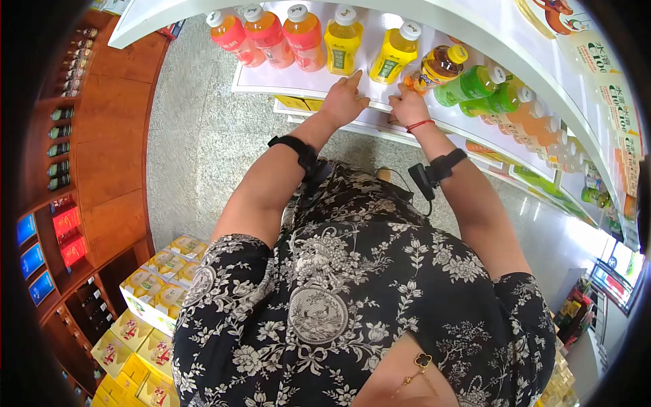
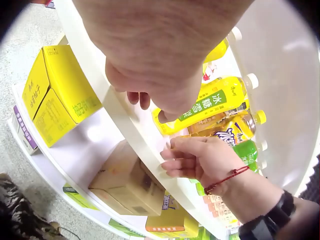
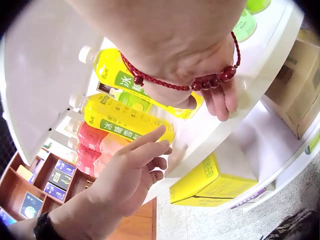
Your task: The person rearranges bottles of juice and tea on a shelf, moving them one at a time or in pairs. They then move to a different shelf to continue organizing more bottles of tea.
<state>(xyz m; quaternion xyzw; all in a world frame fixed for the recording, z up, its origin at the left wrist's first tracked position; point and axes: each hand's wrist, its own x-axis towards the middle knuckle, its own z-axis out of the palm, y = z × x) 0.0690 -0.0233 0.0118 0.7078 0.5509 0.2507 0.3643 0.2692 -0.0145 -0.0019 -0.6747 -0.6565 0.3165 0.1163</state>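
Two yellow drink bottles stand side by side at the front of a white shelf, the left one upright and the right one slanted in the head view. My left hand is at the shelf edge, index finger extended to the base of the left yellow bottle, other fingers loosely bent. In the right wrist view that index fingertip overlaps the bottle's lower end. My right hand, with a red bracelet, is between the right yellow bottle and a brown tea bottle, fingertips close to their bases. Neither hand grips anything.
Pink bottles line the shelf at left; green bottles and peach-coloured ones run along the right. A white upper shelf curves above the bottles. Boxes, including a yellow carton, sit on the lower shelf. Wooden cabinets stand further left.
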